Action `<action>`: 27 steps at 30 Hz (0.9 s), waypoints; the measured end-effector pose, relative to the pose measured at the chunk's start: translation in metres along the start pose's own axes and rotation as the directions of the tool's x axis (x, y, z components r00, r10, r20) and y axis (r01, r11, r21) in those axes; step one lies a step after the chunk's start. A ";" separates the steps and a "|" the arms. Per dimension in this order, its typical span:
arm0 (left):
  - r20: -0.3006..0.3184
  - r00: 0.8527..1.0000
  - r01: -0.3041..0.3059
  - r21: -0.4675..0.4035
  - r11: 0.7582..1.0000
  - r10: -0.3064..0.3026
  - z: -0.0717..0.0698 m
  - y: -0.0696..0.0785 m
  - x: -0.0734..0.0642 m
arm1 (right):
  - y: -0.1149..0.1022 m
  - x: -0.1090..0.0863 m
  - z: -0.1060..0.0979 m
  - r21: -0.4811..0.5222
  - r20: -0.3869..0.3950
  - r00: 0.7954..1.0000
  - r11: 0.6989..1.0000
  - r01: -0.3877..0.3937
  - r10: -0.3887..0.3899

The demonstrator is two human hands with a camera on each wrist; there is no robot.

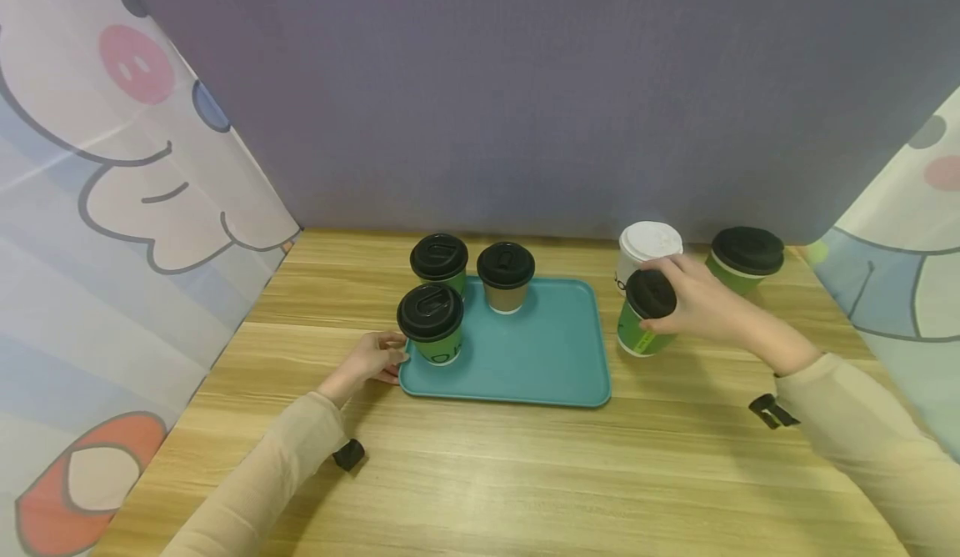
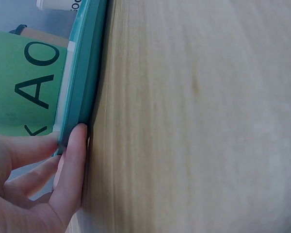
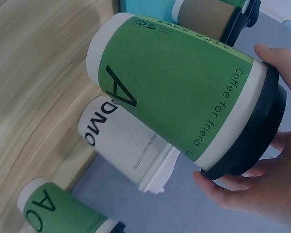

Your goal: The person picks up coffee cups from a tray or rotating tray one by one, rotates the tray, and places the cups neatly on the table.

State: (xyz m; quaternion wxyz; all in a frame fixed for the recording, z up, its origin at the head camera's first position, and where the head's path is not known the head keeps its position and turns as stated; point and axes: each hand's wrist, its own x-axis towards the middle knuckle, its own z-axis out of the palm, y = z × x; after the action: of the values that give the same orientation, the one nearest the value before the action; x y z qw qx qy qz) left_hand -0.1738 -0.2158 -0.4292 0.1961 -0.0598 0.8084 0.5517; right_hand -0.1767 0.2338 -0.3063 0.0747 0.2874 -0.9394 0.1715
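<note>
One blue-green tray (image 1: 532,365) lies flat on the wooden table (image 1: 480,474), and from my distant seat I hold its left edge, close to the front corner, with the left hand (image 1: 375,358). Thumb and finger pinch it there, I think to stop the tray from sliding. My right hand (image 1: 697,298) is clamped from above around the black lid (image 3: 257,133) of the held cup (image 3: 179,92), a green one, which is just beside the tray's right edge and leans a little. Gripping so high leaves the printed wall free from squeezing, which seems wise to me, because paper may give way; but then the lid must sit tight. Whether the base of this cup touches the table, I cannot tell. On the left part of the tray stands the front green cup (image 1: 438,347), with the brown cup (image 1: 504,298) near the rear edge; the rear green cup (image 1: 439,258) is behind the front one, its base hidden from me. Perhaps they are grouped so for being near the steadying hand. Behind the held cup stands the white cup (image 1: 648,242), and farther right the far green cup (image 1: 745,257).
</note>
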 end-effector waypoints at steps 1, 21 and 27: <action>0.002 1.000 -0.002 0.002 1.000 0.002 0.000 0.000 0.000 | 0.002 -0.001 0.000 0.001 0.001 1.000 1.000 -0.009 0.009; -0.004 1.000 0.002 0.015 1.000 -0.002 0.001 0.005 -0.004 | 0.044 -0.026 -0.009 0.020 0.011 0.990 0.990 -0.141 0.141; -0.001 1.000 0.003 0.014 1.000 -0.003 0.001 0.005 -0.004 | 0.052 -0.031 -0.012 -0.021 0.007 0.980 0.980 -0.197 0.197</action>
State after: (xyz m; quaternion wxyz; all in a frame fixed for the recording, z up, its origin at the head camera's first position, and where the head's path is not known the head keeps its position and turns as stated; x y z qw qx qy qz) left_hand -0.1714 -0.2134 -0.4232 0.1969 -0.0602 0.8122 0.5458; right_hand -0.1798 0.2943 -0.3174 0.0560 0.1931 -0.9652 0.1670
